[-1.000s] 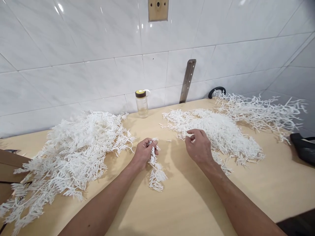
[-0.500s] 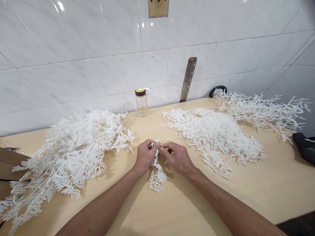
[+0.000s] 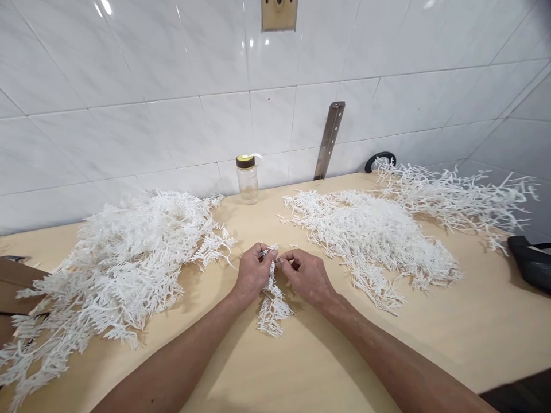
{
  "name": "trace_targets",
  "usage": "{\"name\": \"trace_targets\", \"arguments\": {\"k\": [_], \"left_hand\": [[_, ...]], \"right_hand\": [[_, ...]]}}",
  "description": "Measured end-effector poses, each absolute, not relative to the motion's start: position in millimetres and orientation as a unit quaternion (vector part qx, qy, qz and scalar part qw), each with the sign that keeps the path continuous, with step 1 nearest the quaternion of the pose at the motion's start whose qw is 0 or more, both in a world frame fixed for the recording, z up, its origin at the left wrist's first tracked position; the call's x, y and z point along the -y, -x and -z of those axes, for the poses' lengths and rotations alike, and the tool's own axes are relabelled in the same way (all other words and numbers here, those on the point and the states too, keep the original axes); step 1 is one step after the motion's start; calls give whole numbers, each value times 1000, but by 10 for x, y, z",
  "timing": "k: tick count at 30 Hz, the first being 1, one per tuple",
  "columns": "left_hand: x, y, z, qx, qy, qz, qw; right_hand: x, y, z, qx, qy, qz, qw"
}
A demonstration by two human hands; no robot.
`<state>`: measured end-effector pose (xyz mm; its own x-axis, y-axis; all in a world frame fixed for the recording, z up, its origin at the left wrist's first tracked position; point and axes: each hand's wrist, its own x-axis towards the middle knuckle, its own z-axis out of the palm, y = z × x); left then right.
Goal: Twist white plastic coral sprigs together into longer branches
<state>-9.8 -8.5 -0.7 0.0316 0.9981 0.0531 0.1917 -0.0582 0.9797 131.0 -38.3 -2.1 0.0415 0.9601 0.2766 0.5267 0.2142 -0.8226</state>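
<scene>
Step in hand: both hands work at the upper end of one white plastic cluster [image 3: 271, 304], judged to be a piece-by-piece stripping of small parts from its branched stem.
Left hand [image 3: 253, 274]: fingers curled in, the grip pressed together on the cluster's top, holding it up so the rest trails down onto the tabletop [image 3: 301, 367].
Right hand [image 3: 306, 276]: thumb and forefinger closed to a fine pinch at the same top end, touching the left fingertips; whether they hold a single prong or the stem itself cannot be told.
Position of the cluster: between the two hands, at the middle of the tabletop, its lower end resting on the wood.
Demand of the next move: probably a short pull or twist by the right pinch against a steady left hold, since the prongs are thin and closely set.
Left heap [image 3: 129, 264]: a dense mass of similar branched pieces — just beside the left hand.
Right heap [image 3: 379, 235]: finer loose pieces, near the right hand.
Far heap [image 3: 456, 192]: coarser bare stems, well apart.
Background: a clear bottle [image 3: 248, 179] against the tiled wall [image 3: 172, 86].
</scene>
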Motion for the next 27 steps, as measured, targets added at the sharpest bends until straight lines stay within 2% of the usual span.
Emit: {"name": "trace_targets", "arguments": {"k": [5, 14, 22, 27], "left_hand": [[74, 100, 26, -521, -605, -455, 393], [71, 123, 1, -495, -584, -427, 482], [36, 118, 30, -494, -614, -442, 429], [23, 151, 36, -485, -613, -420, 461]], "right_hand": [[369, -1309, 63, 635, 588, -258, 430], [359, -1334, 74, 630, 581, -290, 425], [373, -1327, 70, 659, 563, -294, 403], [376, -1341, 58, 648, 567, -317, 398]]}}
